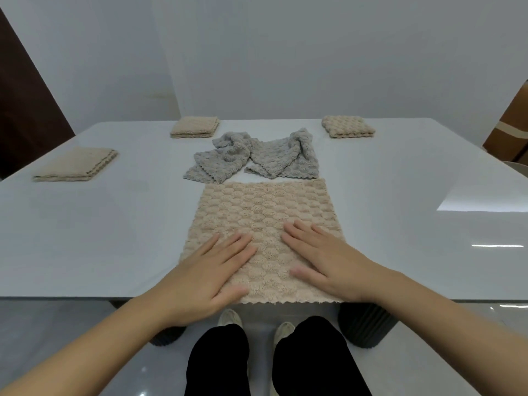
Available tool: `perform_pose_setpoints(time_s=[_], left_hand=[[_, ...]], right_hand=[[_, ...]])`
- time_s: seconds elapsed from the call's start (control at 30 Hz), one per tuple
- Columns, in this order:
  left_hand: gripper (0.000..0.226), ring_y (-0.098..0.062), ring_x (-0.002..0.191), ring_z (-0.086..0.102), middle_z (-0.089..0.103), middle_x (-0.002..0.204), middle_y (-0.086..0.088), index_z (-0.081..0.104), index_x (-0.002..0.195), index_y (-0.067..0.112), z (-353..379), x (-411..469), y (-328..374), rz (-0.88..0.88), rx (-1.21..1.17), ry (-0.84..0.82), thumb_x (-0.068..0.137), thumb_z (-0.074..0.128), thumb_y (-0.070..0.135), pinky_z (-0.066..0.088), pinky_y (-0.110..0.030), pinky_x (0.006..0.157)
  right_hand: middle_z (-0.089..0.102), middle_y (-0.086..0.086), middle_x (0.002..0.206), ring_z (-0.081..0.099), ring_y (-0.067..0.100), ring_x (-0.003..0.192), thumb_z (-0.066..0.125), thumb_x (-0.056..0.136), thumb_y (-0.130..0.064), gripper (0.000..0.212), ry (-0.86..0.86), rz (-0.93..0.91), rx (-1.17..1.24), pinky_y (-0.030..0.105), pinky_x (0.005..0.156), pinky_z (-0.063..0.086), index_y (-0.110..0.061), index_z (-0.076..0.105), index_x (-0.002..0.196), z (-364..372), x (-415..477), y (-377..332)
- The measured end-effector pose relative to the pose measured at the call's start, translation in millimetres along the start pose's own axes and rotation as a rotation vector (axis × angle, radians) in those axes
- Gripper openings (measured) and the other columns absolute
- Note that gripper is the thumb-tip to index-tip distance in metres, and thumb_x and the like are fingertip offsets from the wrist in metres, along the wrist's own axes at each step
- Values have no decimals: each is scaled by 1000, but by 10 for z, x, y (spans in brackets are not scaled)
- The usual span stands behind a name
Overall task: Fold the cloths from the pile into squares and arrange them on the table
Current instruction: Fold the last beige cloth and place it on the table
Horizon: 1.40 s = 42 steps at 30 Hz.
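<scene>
A beige textured cloth (pixel 263 210) lies spread flat at the near edge of the white table (pixel 100 230), its scalloped hem hanging slightly over the edge. My left hand (pixel 211 272) rests flat on its near left part, fingers apart. Flat on the near right part lies my right hand (pixel 323 261). Just behind the beige cloth sits a crumpled pile of grey cloths (pixel 254 158). Three folded beige squares lie on the table: one at the left (pixel 77 165), one at the back centre-left (pixel 195 126), one at the back right (pixel 348 126).
Two dark ribbed table legs (pixel 367 327) stand under the near edge, beside my black-trousered legs and light shoes. A brown door is at the far left and cardboard boxes (pixel 511 124) at the far right. White walls stand behind the table.
</scene>
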<state>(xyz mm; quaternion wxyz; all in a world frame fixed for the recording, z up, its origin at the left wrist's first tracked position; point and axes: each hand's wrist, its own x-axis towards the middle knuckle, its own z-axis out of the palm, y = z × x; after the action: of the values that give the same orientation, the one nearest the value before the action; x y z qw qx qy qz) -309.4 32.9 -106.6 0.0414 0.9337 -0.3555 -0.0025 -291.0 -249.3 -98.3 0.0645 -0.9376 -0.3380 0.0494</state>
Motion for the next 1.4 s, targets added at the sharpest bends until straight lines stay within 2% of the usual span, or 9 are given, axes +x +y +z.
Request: perform_pose_setpoints(time_s=[0.13, 0.27, 0.47, 0.63, 0.73, 0.9, 1.2, 1.3, 1.4], left_hand=[[83, -9, 148, -9, -7, 162, 9, 0, 155, 30, 73, -182, -81, 58, 108, 50, 90, 40, 63, -3, -34, 118], [74, -10, 149, 2, 3, 162, 10, 9, 155, 29, 70, -288, -156, 107, 33, 88, 93, 47, 44, 3, -33, 119], [42, -1, 139, 33, 41, 146, 26, 56, 131, 32, -43, -375, -199, -17, -483, 208, 90, 49, 36, 21, -21, 116], [24, 3, 93, 64, 72, 94, 18, 72, 88, 32, -184, -326, -240, -303, -749, 374, 75, 60, 49, 44, -10, 83], [7, 1, 67, 57, 68, 72, 13, 70, 78, 28, -257, -212, -333, -430, -858, 518, 84, 72, 26, 42, -9, 63], [16, -2, 72, 60, 71, 77, 8, 73, 82, 15, -313, 67, -465, -521, -965, 603, 92, 61, 9, 44, -10, 63], [22, -8, 68, 55, 63, 73, 11, 68, 77, 26, -339, 847, -889, -687, -817, 650, 94, 55, 19, 42, -25, 64], [21, -14, 51, 57, 65, 73, 6, 67, 79, 25, -355, 1031, -951, -728, -709, 604, 94, 52, 19, 44, -16, 45], [21, -19, 51, 58, 66, 74, 3, 67, 83, 21, -341, 1169, -985, -795, -627, 563, 92, 49, 18, 48, -24, 50]], right_hand=[[-24, -5, 160, -29, 11, 144, 25, 85, -79, 91, -66, -59, -114, 38, 119, -16, -31, -11, 155, 4, -164, -2], [-18, -8, 162, -24, 10, 146, 48, 87, -67, 92, 10, -168, -115, 39, 119, -14, -34, -3, 155, 79, -267, 65], [41, -19, 149, 29, -10, 138, 73, 85, -34, 58, 87, -61, 454, 18, 118, 16, -34, 51, 138, -134, -356, 179], [72, -13, 104, 64, 1, 103, 69, 89, -15, 13, 223, 114, 669, 24, 95, 47, -22, 73, 99, -216, -334, 265], [69, -4, 79, 60, 7, 76, 68, 90, -12, 7, 296, 168, 809, 22, 76, 45, -15, 72, 85, -281, -271, 315], [60, -1, 69, 52, 8, 60, 69, 89, -14, 3, 472, 309, 1020, 14, 58, 40, -11, 70, 90, -324, -23, 443], [44, 5, 72, 39, 15, 65, 60, 91, -13, 23, 610, 504, 1016, 25, 55, 32, 8, 56, 82, -399, 657, 761], [46, 2, 64, 40, 13, 60, 57, 88, -19, 26, 614, 572, 856, 27, 59, 33, 3, 53, 75, -412, 839, 882], [63, 2, 62, 54, 16, 58, 54, 87, -18, 20, 583, 634, 746, 27, 59, 45, -13, 67, 73, -402, 972, 959]])
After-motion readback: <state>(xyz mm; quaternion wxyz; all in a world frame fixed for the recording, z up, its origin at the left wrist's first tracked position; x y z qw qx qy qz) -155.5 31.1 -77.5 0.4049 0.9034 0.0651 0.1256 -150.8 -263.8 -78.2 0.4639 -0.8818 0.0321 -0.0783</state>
